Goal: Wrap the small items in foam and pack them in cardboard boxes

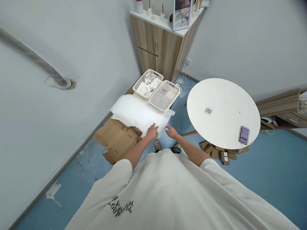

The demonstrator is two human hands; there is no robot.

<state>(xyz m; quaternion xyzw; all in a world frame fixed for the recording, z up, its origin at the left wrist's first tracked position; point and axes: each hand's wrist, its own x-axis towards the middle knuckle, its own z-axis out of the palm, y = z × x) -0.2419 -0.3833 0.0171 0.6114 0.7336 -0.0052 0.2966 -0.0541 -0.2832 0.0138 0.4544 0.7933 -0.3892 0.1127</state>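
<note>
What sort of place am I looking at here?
Probably a packing or storage corner of a room: flat brown cardboard pieces lie next to soft-looking white sheeting, and a white rectangular plastic basket holds small, flat, pale packets.

Bright, even light nearly bleaches detail from the white sheet [136, 110], with soft, faint shadows; wide-angle distortion slants the walls [244, 35], and coarse pixelation obscures a patch [244, 135] on the round table [223, 95].

Shirt [165, 185]: off-white, loose; sleeves [115, 175] short; black lettering [120, 207] at left front. Shoes [157, 145]: beige, partly hidden.
</note>
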